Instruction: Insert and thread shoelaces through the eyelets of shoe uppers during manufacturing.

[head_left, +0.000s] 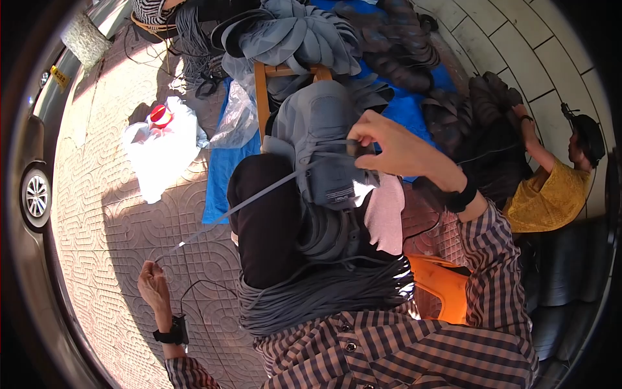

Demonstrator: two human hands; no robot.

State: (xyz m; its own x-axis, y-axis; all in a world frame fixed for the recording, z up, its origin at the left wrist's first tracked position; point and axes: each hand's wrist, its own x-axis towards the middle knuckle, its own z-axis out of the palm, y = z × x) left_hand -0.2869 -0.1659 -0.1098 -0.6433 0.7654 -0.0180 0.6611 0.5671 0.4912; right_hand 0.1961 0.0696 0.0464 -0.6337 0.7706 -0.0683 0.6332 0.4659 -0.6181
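Note:
A grey shoe upper (326, 117) lies across my knees, its tongue end pointing away from me. A flat grey shoelace (256, 196) runs taut from the upper's eyelets down to the left. My left hand (154, 285) is out over the pavement with its fingers closed on the far end of that lace. Beside the eyelets, my right hand (389, 144) is pinched on the lace; its fingertips are partly in shadow. More uppers (324, 230) are stacked beneath this one, and a thick bundle of grey laces (324, 295) is draped over my lap.
Grey uppers (295, 39) are piled on a wooden stool (261, 97) ahead. Blue tarp (223, 175) lies beneath. A white plastic bag (162, 155) rests on the pavement at left. An orange stool (447, 285) is at my right; beyond, a person in yellow (551, 194) handles dark uppers.

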